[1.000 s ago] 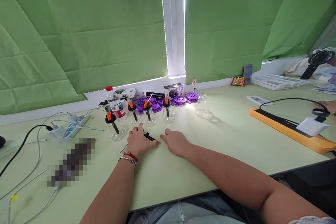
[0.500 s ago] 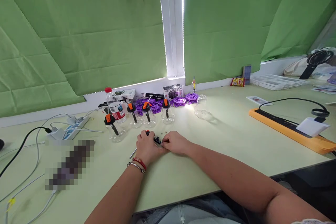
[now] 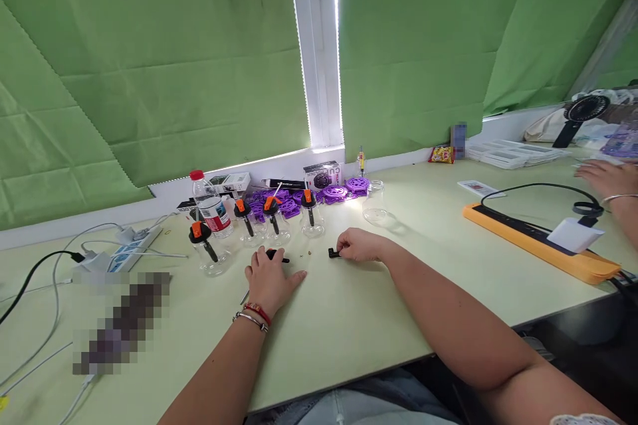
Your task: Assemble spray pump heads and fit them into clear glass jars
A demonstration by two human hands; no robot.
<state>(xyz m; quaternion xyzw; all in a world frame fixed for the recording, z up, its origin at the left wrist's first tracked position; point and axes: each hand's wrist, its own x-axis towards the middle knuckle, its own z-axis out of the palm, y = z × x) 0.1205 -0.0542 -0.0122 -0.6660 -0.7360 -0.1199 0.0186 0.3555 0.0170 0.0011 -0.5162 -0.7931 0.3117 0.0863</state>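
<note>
Half a second ago both hands met over one small black part in front of the bottles; now they have drawn apart, the right hand [image 3: 359, 246] having slid off to the right with a small black plastic piece [image 3: 332, 253] pinched at its fingertips, the piece sticking out just left of the curled fingers and close above the pale green tabletop [image 3: 428, 259]. The left hand [image 3: 269, 277] lies palm down on the table, fingers loosely spread, with a second small black part with a thin stem [image 3: 277, 255] poking out from under its fingertips; whether the fingers actually clamp it or only rest on it I cannot tell. A thin silvery rod [image 3: 244, 296] shows just beside that hand's thumb side, and a red cord bracelet and a silver bangle [image 3: 252, 315] circle the wrist. Between the two hands a tiny dark speck [image 3: 309, 254] lies on the table. Just beyond the hands stands a row of small clear glass bottles with black and orange dropper caps [image 3: 272, 222], with an uncapped clear glass bottle [image 3: 373, 202] to their right. Behind them lie purple plastic gear-like parts [image 3: 335, 191] and a clear water bottle with a red cap [image 3: 208, 202]. Far right, another person's hand [image 3: 605, 176] rests beyond an orange and black power strip [image 3: 538, 246].
</note>
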